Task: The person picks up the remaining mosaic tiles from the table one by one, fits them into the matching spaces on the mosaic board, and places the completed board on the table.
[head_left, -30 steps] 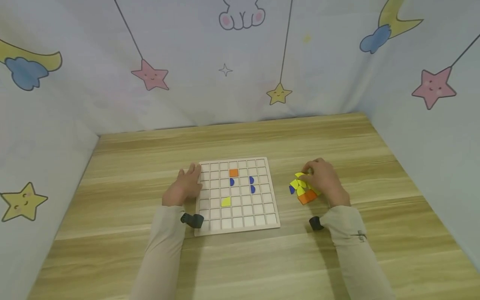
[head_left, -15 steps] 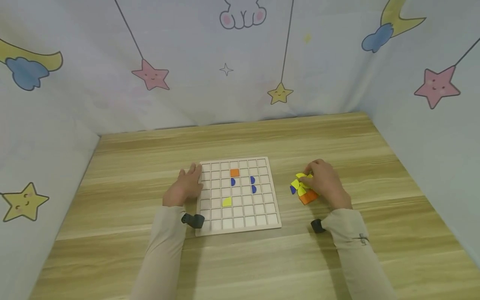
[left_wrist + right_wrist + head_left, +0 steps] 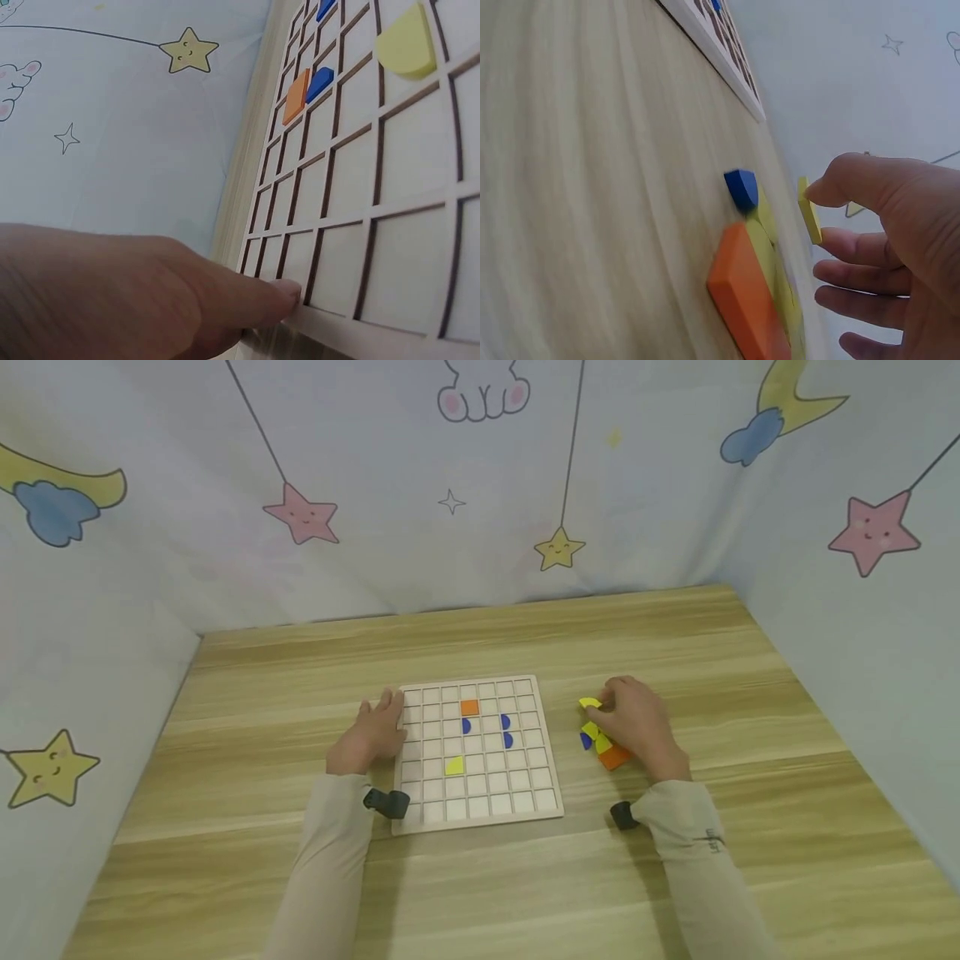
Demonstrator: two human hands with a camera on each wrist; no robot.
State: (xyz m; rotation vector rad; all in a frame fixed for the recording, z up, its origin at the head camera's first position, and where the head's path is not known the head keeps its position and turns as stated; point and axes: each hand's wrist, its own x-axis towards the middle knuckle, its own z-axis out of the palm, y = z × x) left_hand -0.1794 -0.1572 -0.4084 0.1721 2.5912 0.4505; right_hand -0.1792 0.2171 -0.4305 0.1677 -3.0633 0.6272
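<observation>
My right hand [image 3: 636,718] pinches a yellow tile with a rounded edge [image 3: 809,210] between thumb and fingertips, held above the pile. Under and beside that hand lie more loose tiles, among them a blue one [image 3: 742,189], an orange one [image 3: 742,292] and several yellow ones. My left hand [image 3: 369,731] rests at the left edge of a pale gridded board [image 3: 480,823], its thumb [image 3: 281,295] touching the rim in the left wrist view. In the board's cells sit an orange square [image 3: 469,707], three blue half-round tiles [image 3: 506,722] and a yellow tile [image 3: 454,766].
The wood-grain tabletop [image 3: 480,893] runs beneath everything. White cloth walls [image 3: 390,460] printed with stars and moons stand at the back and both sides. Dark wrist-worn pieces [image 3: 622,815] sit at the cuffs of both sleeves.
My right hand has lifted away from the pile and shifted slightly left with a yellow tile pinched in it. The left hand has stayed at the board's edge.
</observation>
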